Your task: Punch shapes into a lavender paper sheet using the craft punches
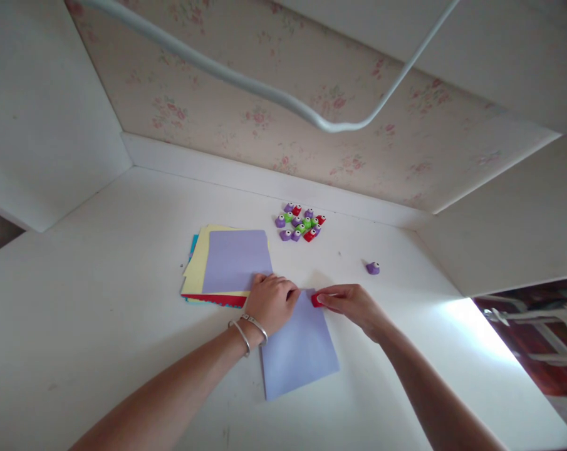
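Red punch [316, 300] between right fingers [336, 290], at lilac sheet [299, 358].

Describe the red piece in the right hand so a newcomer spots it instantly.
On the white desk, find the lavender sheet nearest the viewer, partly under the left hand. At its upper right corner, the right hand pinches the red piece. Other red ones sit in the far cluster; only this one is held.

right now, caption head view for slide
Right hand holds a red object at the nearer purple sheet; left hand covers one corner
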